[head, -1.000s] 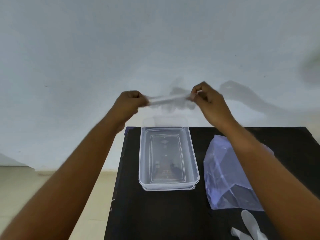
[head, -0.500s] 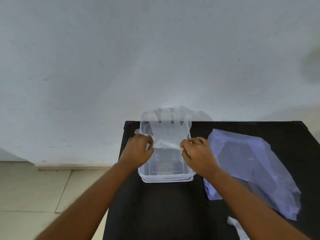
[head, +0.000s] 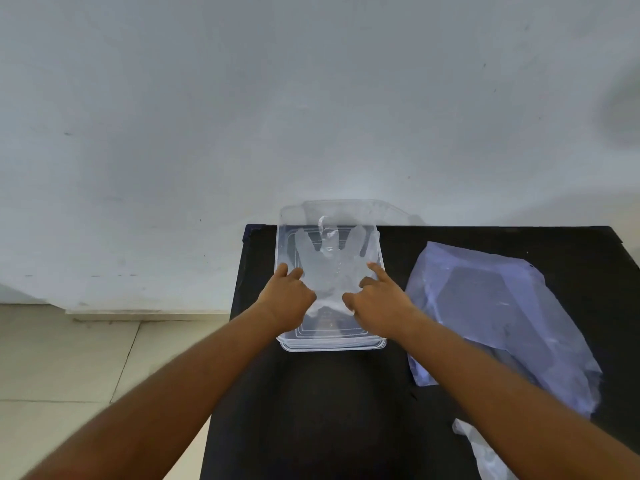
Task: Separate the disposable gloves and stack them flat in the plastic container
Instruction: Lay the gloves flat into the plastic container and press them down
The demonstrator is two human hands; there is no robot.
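A clear plastic container (head: 330,345) stands on the black table, near its far left corner. One translucent disposable glove (head: 329,263) lies spread inside it, fingers pointing away from me. My left hand (head: 287,299) rests on the glove's left cuff side, fingers apart and flat. My right hand (head: 375,303) presses the glove's right side, index finger stretched forward. More crumpled gloves (head: 485,452) lie at the near right, partly hidden behind my right forearm.
A bluish plastic bag (head: 491,306) lies flat to the right of the container. The black table (head: 329,410) ends at its left edge beside a tiled floor (head: 69,358). A pale wall stands right behind the table.
Both hands came down from in front of the wall with the glove stretched between them and laid it into the container. The fingers have opened onto the glove.
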